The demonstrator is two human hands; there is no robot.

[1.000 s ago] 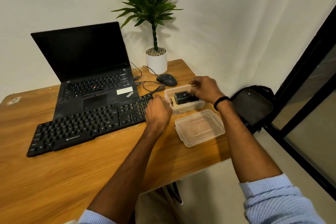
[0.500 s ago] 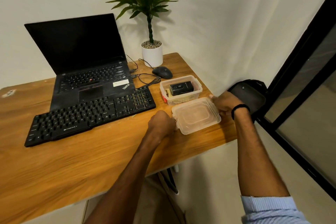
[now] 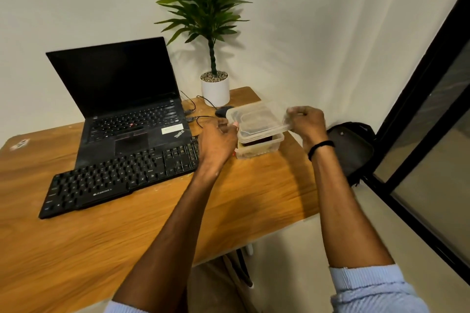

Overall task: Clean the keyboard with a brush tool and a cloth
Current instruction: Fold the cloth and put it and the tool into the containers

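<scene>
**Lid held over the clear tub, keyboard lying to its left**

Both hands hold a clear plastic lid (image 3: pixel 259 118) over a clear plastic tub (image 3: pixel 262 150) that stands on the wooden surface (image 3: pixel 127 236) near its right edge. The left hand (image 3: pixel 218 141) has its fingers curled to the lid's left end, and the right hand (image 3: pixel 307 122) pinches the lid's right end between curled fingers and thumb. The lid is tilted, with its far side raised; whether its near edge touches the tub's rim cannot be told.

Through the tub's wall a dark block (image 3: pixel 256 140) shows in the upper part, with something pale beneath it. What either one is cannot be made out.

The black keyboard (image 3: pixel 122 175) lies flat on the surface just left of the tub, its right end beside the left hand, untouched. Behind it stands an open laptop (image 3: pixel 127 99) with a dark screen. A mouse (image 3: pixel 221 111) lies behind the tub, partly hidden by the lid, and a white plant pot (image 3: pixel 215 90) stands further back.
</scene>
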